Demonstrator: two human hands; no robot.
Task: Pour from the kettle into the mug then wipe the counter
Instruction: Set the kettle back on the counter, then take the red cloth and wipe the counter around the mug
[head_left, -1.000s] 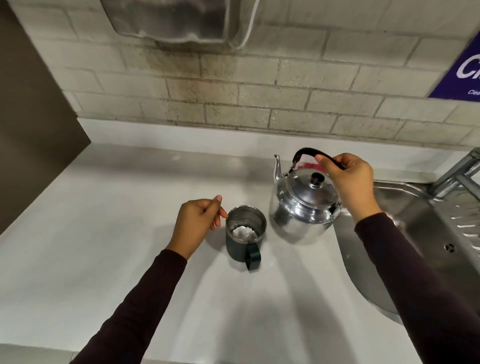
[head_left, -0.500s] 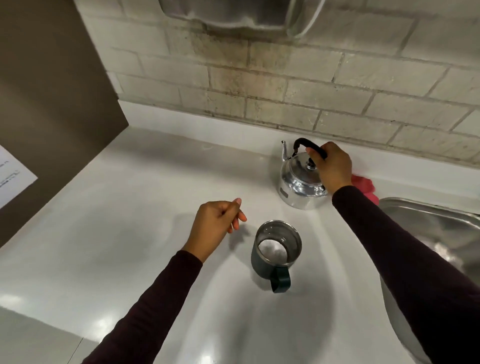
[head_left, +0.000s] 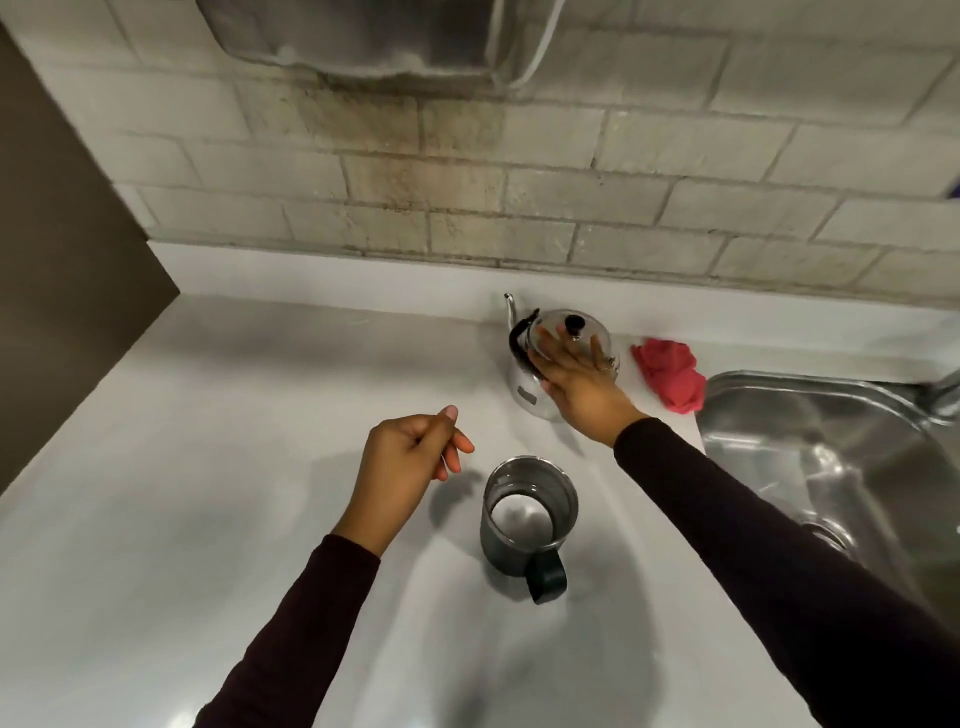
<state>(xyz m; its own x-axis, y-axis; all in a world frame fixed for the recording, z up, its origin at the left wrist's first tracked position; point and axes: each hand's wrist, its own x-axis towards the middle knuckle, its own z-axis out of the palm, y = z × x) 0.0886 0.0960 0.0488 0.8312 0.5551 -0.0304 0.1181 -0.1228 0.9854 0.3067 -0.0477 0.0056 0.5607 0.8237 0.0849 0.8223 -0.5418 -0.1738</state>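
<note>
A shiny steel kettle (head_left: 530, 387) with a black handle stands on the white counter (head_left: 208, 467) near the back wall, spout to the left. My right hand (head_left: 576, 379) lies flat over its lid side, fingers spread, the handle folded down to the left and out of my grip. A dark green mug (head_left: 524, 525) with a steel inside stands nearer to me, handle toward me, liquid in the bottom. My left hand (head_left: 410, 467) hovers just left of the mug, fingers loosely curled and holding nothing. A red cloth (head_left: 670, 376) lies crumpled right of the kettle.
A steel sink (head_left: 841, 441) takes up the right side, its rim next to the cloth. A brick wall (head_left: 467, 208) runs along the back and a dark panel (head_left: 62, 234) closes the left end. A grey unit hangs on the wall above.
My right hand has let go of the kettle's handle, which dropped to the left; the hand now rests open on the kettle. The left hand barely moved.
</note>
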